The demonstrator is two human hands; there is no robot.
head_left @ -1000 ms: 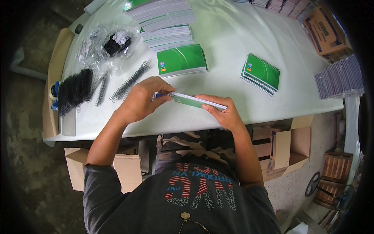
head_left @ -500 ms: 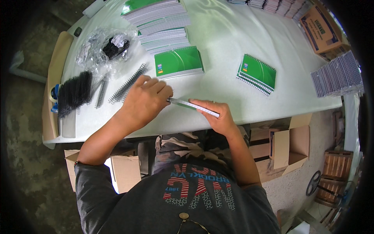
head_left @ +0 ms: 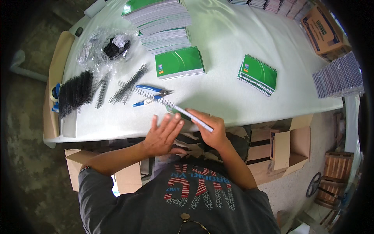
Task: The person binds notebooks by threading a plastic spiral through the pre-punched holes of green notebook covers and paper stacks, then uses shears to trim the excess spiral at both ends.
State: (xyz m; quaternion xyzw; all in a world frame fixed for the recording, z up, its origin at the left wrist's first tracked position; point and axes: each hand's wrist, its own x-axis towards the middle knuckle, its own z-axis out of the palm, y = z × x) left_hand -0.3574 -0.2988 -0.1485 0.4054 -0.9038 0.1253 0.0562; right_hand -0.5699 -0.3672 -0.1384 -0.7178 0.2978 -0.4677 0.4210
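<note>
My right hand (head_left: 213, 130) grips a thin green notebook (head_left: 193, 117), held with its edge turned up toward me. From the notebook's far-left end a wire spiral coil (head_left: 167, 102) sticks out over the table, its loose end reaching the cutting pliers. These blue-handled cutting pliers (head_left: 150, 89) lie on the cloth with their handles spread. My left hand (head_left: 165, 134) is open near the table's front edge, fingers stretched toward the notebook and holding nothing. How far the coil runs through the notebook's holes is too small to tell.
Loose spiral coils (head_left: 130, 84) and a dense black bunch of coils (head_left: 76, 93) lie left. Behind them is a clear plastic bag (head_left: 91, 50). Green notebook stacks (head_left: 179, 62) stand at centre, bound notebooks (head_left: 259, 72) at right. Cardboard boxes (head_left: 321, 33) stand at the far right.
My left hand has moved down toward me, away from the notebook's end, and opened. The pliers and coil now show. My right hand has shifted slightly nearer with the notebook.
</note>
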